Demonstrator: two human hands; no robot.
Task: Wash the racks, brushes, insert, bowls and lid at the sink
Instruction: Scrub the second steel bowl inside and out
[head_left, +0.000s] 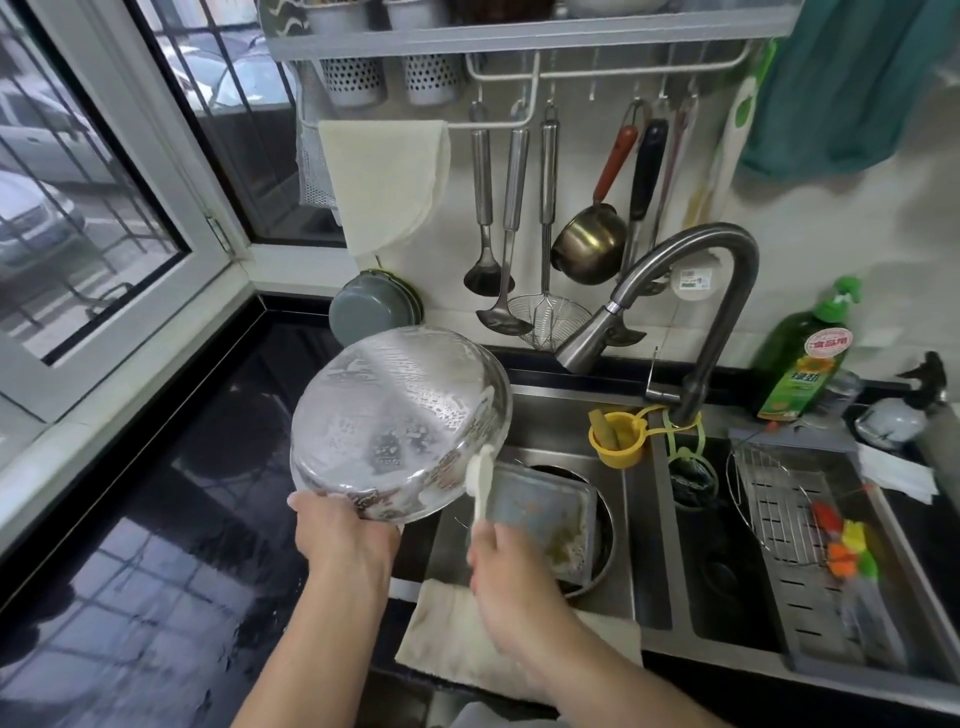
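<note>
Right now my left hand (343, 535) grips the soapy steel bowl (397, 423) by its lower rim, tilted up on edge with its outside facing me, over the left side of the sink (644, 597). My right hand (501, 558) is wrapped around the white brush (480, 475), whose handle runs nearly upright, head touching the bowl's right edge. The bowl lies up and left of the brush, so the next scrub probably goes that way.

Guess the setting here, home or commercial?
Most likely a home kitchen, at the sink by a window. A double steel sink with a pull-down faucet, ladles hung on a wall rail, and a dish soap bottle. The left hand holds a soapy bowl; the right hand scrubs with a brush.
</note>
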